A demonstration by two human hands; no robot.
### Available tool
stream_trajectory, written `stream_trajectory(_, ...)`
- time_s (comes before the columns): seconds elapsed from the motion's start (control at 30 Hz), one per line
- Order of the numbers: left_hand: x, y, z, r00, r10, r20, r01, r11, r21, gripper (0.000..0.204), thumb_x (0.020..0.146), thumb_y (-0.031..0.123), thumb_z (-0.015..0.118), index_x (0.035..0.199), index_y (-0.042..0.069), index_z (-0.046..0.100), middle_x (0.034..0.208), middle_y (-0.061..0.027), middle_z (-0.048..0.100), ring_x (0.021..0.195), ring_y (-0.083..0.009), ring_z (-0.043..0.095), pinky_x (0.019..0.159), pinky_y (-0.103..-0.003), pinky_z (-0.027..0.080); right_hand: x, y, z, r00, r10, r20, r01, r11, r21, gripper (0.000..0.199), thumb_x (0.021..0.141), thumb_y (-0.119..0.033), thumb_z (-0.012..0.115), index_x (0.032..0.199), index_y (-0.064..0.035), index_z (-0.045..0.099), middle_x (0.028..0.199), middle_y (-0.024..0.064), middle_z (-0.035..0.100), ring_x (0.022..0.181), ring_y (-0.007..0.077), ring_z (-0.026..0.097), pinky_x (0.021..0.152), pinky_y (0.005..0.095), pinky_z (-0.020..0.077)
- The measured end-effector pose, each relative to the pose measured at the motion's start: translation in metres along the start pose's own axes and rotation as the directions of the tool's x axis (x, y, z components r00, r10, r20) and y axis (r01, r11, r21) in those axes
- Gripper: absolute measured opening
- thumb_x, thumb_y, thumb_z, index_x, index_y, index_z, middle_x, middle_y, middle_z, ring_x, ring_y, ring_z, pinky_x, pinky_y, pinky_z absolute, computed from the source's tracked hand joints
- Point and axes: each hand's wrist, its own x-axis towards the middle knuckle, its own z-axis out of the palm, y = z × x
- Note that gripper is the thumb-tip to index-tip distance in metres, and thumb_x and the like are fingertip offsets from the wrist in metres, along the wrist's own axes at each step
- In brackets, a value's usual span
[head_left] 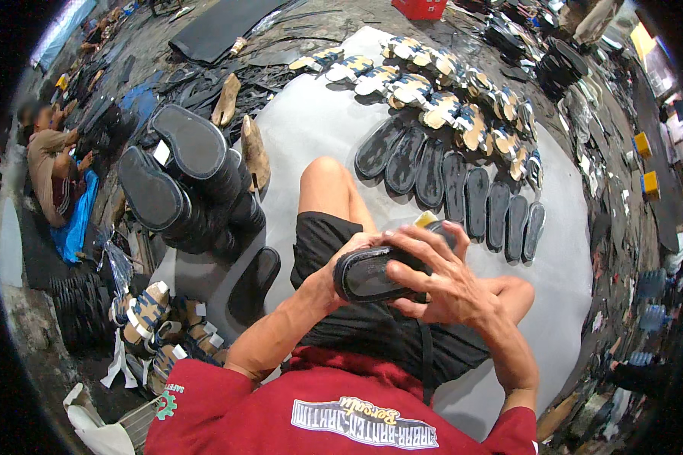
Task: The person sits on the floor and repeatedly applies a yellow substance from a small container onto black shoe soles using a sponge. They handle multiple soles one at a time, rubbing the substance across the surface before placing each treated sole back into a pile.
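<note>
Black sole [368,279] sits up over the lap, between both hands, its near-left end exposed and the far end covered by the right hand; likely held there to keep it close and steady. Left hand [347,252] has its fingers bent round the left edge, closed on it. Right hand [451,277] has fingers parted but curled over the right part, gripping it too. Small yellow thing [426,219] shows behind the right fingers; can't tell what it is or if it's held.

Beyond: row of dark soles [476,205] side by side on grey mat [558,318], probably spread so none overlap and all stay reachable. Strapped sandal pieces [413,89] crowd behind them. Left: stacked soles [193,144], presumably piled to save room, with a lone sole [254,288] flat nearby. Wooden shoe form [256,155] stands just beside the stack.
</note>
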Motion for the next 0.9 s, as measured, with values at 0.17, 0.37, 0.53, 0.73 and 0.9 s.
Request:
stream_trajectory(0.17,0.011,-0.004,0.034,0.912,0.243,-0.330,-0.305,0.940,-0.153,0.065,0.108,0.032,0.057,0.163,0.004,0.037,0.163,-0.0120,0.048,0.148,-0.0237,0.048,0.122,-0.044,0.042,0.005,-0.012,0.000,0.883,0.351,-0.312,-0.305,0.934,0.186,0.113,0.071,-0.029,0.098,0.166,-0.0127,0.039,0.155,0.0162,0.060,0.133,0.0318,0.064,0.121,0.0532,0.0282)
stream_trajectory(0.37,0.029,-0.002,0.049,0.760,0.256,-0.597,-0.226,0.966,0.126,0.081,0.115,0.061,0.034,0.175,0.010,0.011,0.153,-0.0069,0.052,0.137,-0.0165,0.051,0.121,-0.038,0.040,0.018,-0.028,0.023,0.769,0.541,-0.341,-0.373,0.812,0.449,0.108,0.084,-0.049,0.090,0.170,-0.0143,0.035,0.142,0.0154,0.069,0.131,0.0308,0.063,0.118,0.0562,0.0241)
stream_trajectory(0.53,0.034,0.020,0.066,0.791,0.223,-0.570,-0.380,0.909,-0.171,0.069,0.117,0.054,0.033,0.174,0.018,0.019,0.140,-0.0083,0.060,0.125,-0.0204,0.062,0.112,-0.039,0.051,0.016,-0.035,0.018,0.855,0.450,-0.258,-0.456,0.889,0.038,0.078,0.102,-0.064,0.059,0.169,-0.0273,0.041,0.172,0.0194,0.035,0.150,0.0412,0.038,0.120,0.0642,0.0187)
stream_trajectory(0.73,0.035,0.028,0.077,0.800,0.218,-0.560,-0.295,0.954,-0.051,0.065,0.118,0.047,0.030,0.172,0.013,0.021,0.142,-0.0105,0.059,0.131,-0.0233,0.059,0.116,-0.040,0.045,0.022,-0.037,0.019,0.841,0.506,-0.190,-0.529,0.843,-0.097,0.070,0.111,-0.066,0.032,0.170,-0.0310,0.039,0.183,0.0164,0.010,0.164,0.0447,0.011,0.126,0.0662,0.0058)
stream_trajectory(0.9,0.035,0.040,0.077,0.842,0.211,-0.496,-0.193,0.977,0.089,0.064,0.118,0.043,0.027,0.171,0.008,0.024,0.148,-0.0072,0.053,0.144,-0.0175,0.048,0.125,-0.035,0.033,0.017,-0.028,0.018,0.864,0.472,-0.177,-0.494,0.862,-0.115,0.066,0.112,-0.060,0.038,0.172,-0.0343,0.033,0.183,0.0137,0.008,0.164,0.0455,0.007,0.126,0.0688,0.0037)
